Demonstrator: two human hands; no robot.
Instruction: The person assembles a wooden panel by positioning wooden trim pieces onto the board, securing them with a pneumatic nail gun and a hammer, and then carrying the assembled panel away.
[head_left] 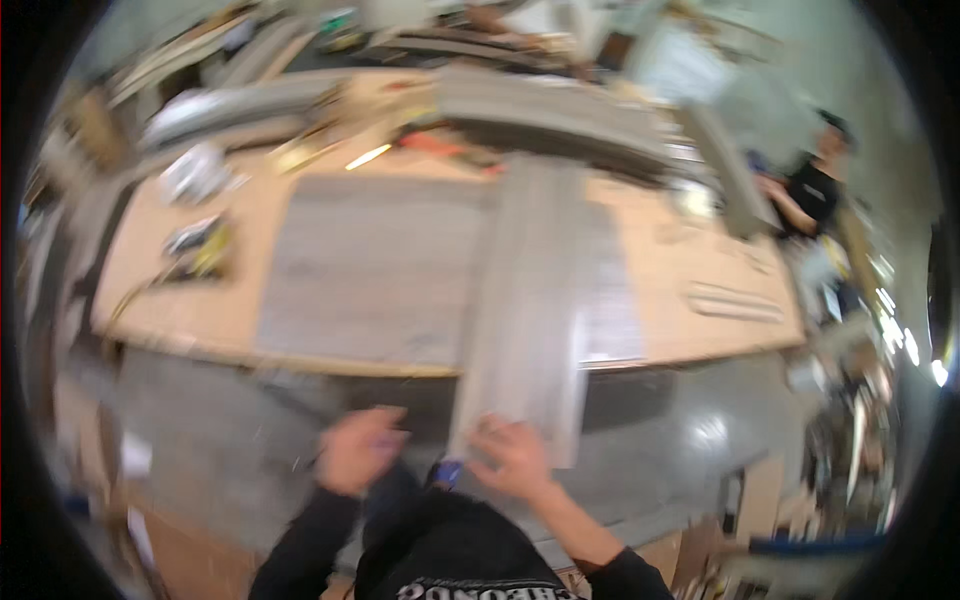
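Plank already laid across panel; right hand at plank's near end, left hand leftward; blur hides both grips' state.

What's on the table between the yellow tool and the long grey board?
In the head view, a strip of tan tabletop, then the wide grey panel.

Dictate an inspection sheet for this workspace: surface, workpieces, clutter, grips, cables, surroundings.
Surface: tan tabletop, partly covered.
Workpieces: broad grey panel lying flat; narrow grey plank crosses over it, extending past the table's near edge.
Clutter: yellow-and-black tool, crumpled clear bag, stack of grey boards.
Grips: left grip apart from the plank, contents too blurred to tell; right grip at the plank's near end.
Cables: yellow strip beside the tool, possibly a cord.
Surroundings: grey floor; another person, far right.
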